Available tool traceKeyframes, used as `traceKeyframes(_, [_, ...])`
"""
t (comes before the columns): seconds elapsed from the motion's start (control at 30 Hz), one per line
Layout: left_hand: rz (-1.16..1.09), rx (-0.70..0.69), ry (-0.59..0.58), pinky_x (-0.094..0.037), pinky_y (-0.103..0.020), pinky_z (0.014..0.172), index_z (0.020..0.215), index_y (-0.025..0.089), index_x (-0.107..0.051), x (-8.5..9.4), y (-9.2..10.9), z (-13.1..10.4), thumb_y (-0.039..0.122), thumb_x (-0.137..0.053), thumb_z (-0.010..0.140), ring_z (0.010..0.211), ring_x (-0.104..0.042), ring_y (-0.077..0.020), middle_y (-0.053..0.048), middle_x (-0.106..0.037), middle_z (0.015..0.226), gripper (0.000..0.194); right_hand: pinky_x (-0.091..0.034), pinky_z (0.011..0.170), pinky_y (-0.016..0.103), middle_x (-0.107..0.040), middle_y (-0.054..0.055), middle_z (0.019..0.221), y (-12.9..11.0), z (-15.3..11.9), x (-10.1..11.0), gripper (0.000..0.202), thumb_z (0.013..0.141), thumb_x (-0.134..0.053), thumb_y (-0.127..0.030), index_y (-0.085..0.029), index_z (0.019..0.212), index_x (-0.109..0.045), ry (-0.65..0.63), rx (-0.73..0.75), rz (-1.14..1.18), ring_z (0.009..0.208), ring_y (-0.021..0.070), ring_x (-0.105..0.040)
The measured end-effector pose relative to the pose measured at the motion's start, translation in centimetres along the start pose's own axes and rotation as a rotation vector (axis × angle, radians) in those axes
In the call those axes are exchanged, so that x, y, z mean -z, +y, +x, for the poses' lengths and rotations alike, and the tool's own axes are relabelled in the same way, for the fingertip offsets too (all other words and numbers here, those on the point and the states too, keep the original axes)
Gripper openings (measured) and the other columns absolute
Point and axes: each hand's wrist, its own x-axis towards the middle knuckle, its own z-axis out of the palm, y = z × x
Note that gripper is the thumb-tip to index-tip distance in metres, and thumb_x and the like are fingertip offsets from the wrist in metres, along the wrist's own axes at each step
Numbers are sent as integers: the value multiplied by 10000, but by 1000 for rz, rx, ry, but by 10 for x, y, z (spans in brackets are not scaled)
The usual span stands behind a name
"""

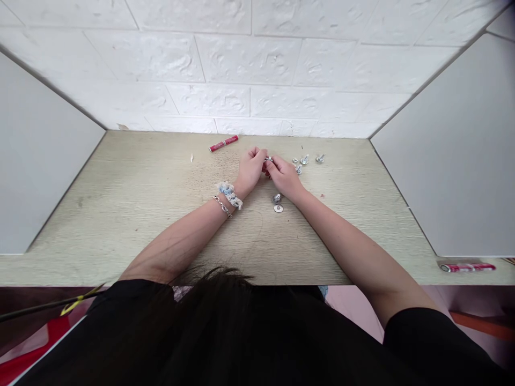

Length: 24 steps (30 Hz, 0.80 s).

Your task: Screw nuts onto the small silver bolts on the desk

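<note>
My left hand (251, 170) and my right hand (285, 176) meet over the table, fingers closed in a pinch. Between their fingertips is a small metal bolt (269, 158), mostly covered by the fingers. Just right of my right hand lie a bolt with a washer (304, 160), another such bolt (320, 158) and a small nut (295, 160). A further bolt (298, 169) is partly hidden by that hand. Below my right wrist, a bolt (277, 198) rests beside a flat washer (278, 208).
A red tube (223, 143) lies near the white brick-patterned wall (225, 59). Another red tube (466, 267) is by the table's (132, 214) front right edge. Grey panels stand at the left (44, 155) and right (450, 155).
</note>
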Motion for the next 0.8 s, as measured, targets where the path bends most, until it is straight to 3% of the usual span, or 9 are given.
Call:
traceKeyframes(0.2, [2, -3, 10, -334, -177, 476, 548, 171, -324, -1, 2, -1, 137, -511, 833, 460, -390, -44, 57, -383, 489, 343, -395, 684, 293, -619, 10, 779, 1, 1, -1, 293, 933, -419, -431, -188, 796, -505, 16, 2, -16, 717, 147, -554])
traceKeyframes(0.43, [-14, -9, 19, -343, -173, 472, 540, 170, -326, -2, 5, -4, 111, -503, 824, 458, -392, -42, 57, -384, 485, 340, -423, 707, 291, -625, -3, 801, 3, 1, -4, 248, 917, -450, -451, -208, 969, -456, 77, 24, 66, 756, 144, -587])
traceKeyframes(0.57, [-24, -5, 20, -338, -172, 460, 538, 172, -324, -2, 5, -4, 102, -507, 817, 447, -394, -41, 59, -388, 477, 341, -413, 672, 286, -603, 2, 788, 4, 1, -3, 316, 925, -413, -508, -203, 885, -484, 61, 46, 26, 699, 134, -550])
traceKeyframes(0.8, [14, -43, -5, -345, -179, 455, 539, 175, -346, 0, 1, -2, 141, -517, 824, 428, -419, -49, 60, -390, 457, 334, -392, 644, 291, -555, 20, 673, 2, 1, -2, 601, 911, -258, -688, -178, 694, -491, 43, 50, 21, 636, 131, -515])
